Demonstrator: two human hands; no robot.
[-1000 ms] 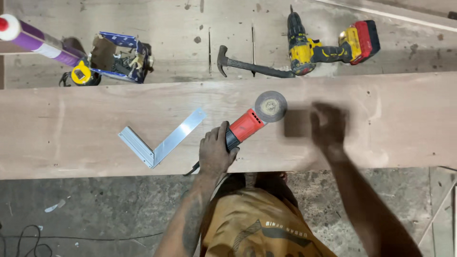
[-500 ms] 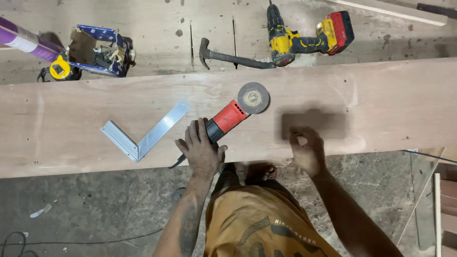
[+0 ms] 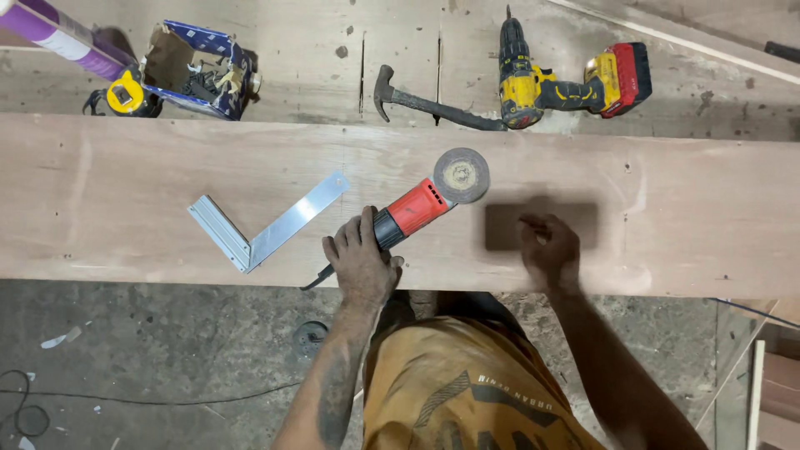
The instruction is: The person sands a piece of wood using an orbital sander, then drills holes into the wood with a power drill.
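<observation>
nearby, metal square [image 3: 265, 221] beside left hand [image 3: 360, 260], hammer [image 3: 433, 107] beyond

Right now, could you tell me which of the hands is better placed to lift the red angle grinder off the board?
Left. The left hand already rests on the grinder handle, while the right hand is on the blurred dark block further along the board.

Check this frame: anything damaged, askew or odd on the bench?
Two things. The blue cardboard box at the back left is torn open, flaps ragged. The dark block under the right hand is motion-blurred, so its edges cannot be read. The left hand rests on the red angle grinder, lying flat on the plank.
</observation>
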